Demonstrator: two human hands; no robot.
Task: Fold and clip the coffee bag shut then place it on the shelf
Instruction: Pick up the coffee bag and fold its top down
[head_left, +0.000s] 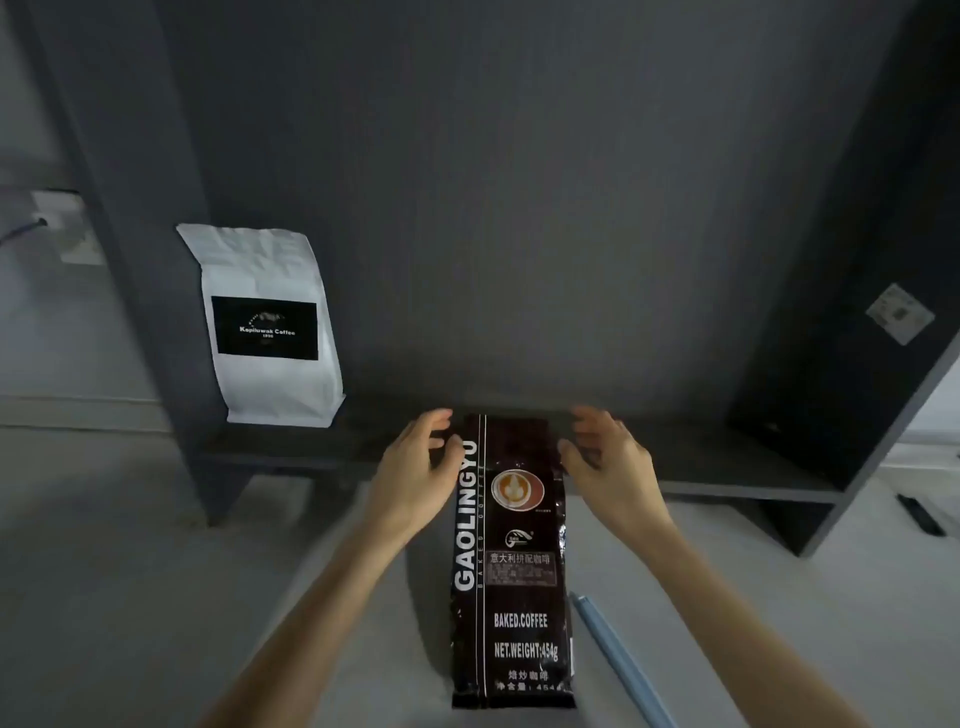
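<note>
A tall dark coffee bag (511, 566) with white "GAOLINGYU" lettering lies flat on the pale tabletop, its top end pointing away from me toward the shelf. My left hand (415, 467) hovers at the bag's upper left edge, fingers spread and curled. At the upper right edge my right hand (608, 457) mirrors it, fingers apart. Neither hand holds anything. A long light-blue sealing clip (618, 660) rests on the table just right of the bag's lower half. The dark shelf board (727, 467) runs across behind the bag's top.
A white coffee bag (270, 327) with a black label stands on the shelf at the left, against the dark back panel. Dark side panels (841, 364) frame the shelf. A small black object (919, 514) lies on the table at far right.
</note>
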